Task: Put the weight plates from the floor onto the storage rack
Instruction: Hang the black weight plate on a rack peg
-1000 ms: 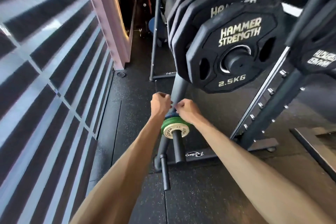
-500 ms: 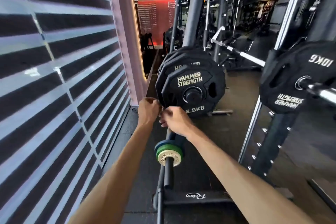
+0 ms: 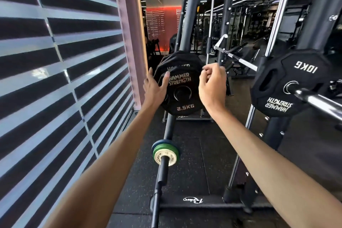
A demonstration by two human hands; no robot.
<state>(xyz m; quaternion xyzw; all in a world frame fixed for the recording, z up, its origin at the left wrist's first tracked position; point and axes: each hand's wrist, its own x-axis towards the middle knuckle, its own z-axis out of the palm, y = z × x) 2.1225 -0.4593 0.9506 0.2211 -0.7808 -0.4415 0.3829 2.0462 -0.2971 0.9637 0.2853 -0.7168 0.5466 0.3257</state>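
**Desk:** What do you see on your feed?

**Operator:** I take the black 2.5KG plate (image 3: 178, 94) as my mark. It hangs on a peg of the storage rack (image 3: 192, 15), in front of larger black plates (image 3: 177, 59) on the same peg.

**Desk:** And the hands?

**Operator:** The left hand (image 3: 154, 87) is at the left rim of that plate. Its fingers are straight and spread, and the thumb lies over the plate's face beside the lettering. It grips nothing. I see the right hand (image 3: 212, 83) in front of the plate's right rim with the fingers loosely curled and the thumb near the forefinger. It is empty, and I cannot tell whether it touches the plate.

**Desk:** Are any other plates in sight?

**Operator:** Below the 2.5KG plate a stack of small plates (image 3: 165, 153), blue, green and white, sits on a lower peg that points toward me. To the right of the 2.5KG plate and well apart from it, a 10KG plate (image 3: 288, 83) hangs on a barbell (image 3: 318, 100), its lettering upside down.

**Desk:** What is around it?

**Operator:** Striped blinds (image 3: 55, 79) fill the side left of the plate. A dark rubber floor (image 3: 185, 144) lies beneath it.
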